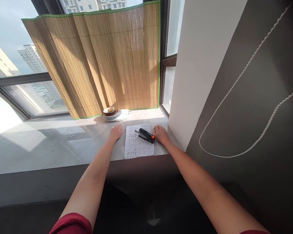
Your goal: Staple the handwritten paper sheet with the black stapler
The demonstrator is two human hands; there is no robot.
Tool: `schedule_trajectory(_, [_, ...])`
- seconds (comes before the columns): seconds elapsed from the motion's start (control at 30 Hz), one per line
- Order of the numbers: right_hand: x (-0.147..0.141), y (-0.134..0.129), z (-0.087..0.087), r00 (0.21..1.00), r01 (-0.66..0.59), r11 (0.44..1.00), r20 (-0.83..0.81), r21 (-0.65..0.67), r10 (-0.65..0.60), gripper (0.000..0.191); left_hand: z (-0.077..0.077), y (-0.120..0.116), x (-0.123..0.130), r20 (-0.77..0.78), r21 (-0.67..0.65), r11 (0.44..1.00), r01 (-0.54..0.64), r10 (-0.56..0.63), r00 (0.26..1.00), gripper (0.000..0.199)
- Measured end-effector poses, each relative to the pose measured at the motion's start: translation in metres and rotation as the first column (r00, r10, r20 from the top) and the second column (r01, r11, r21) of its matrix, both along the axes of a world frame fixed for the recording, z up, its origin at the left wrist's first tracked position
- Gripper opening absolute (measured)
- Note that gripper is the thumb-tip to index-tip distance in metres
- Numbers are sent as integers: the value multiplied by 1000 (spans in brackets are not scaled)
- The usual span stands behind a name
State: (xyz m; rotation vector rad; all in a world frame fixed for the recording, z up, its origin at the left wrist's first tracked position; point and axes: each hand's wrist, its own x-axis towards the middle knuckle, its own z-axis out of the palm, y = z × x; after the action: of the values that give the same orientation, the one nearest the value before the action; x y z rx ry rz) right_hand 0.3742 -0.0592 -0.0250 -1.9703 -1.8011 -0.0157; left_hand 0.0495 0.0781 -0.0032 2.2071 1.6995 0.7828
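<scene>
Black-and-orange, the splayed stapler point(146, 135) could swivel or skid if the right hand point(161, 134) nudged its near end, dragging the loose handwritten sheet point(136, 148) towards the front edge of the windowsill point(83, 156), while a careless reach beyond it might knock the stacked plates point(112, 115). It lies on the paper's upper right part, between the two hands but much nearer the right one, whose contact with it I cannot tell; the left hand point(116, 132) rests well apart, left of the sheet, gripping nothing.
</scene>
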Motion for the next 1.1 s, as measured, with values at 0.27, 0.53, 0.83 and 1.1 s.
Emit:
schedule_trajectory(0.27, [0, 1, -2, 998, -7, 1000, -64, 17, 8, 30, -2, -43, 1, -249, 98, 995, -2, 27, 968, 30])
schedule_trajectory(0.53, [12, 0, 5, 968, -42, 999, -244, 27, 48, 28, -9, -81, 16, -274, 144, 987, -77, 115, 955, 28])
schedule_trajectory(0.83, [17, -10, 14, 827, -66, 948, -514, 312, 227, 20, 4, -87, 37, -1, 184, 982, -52, 53, 999, 17])
schedule_trajectory(1.1, [5, -39, 31, 688, -597, 739, -275, 312, 672, 41, -5, -90, 49, 179, 267, 922, 281, -333, 926, 25])
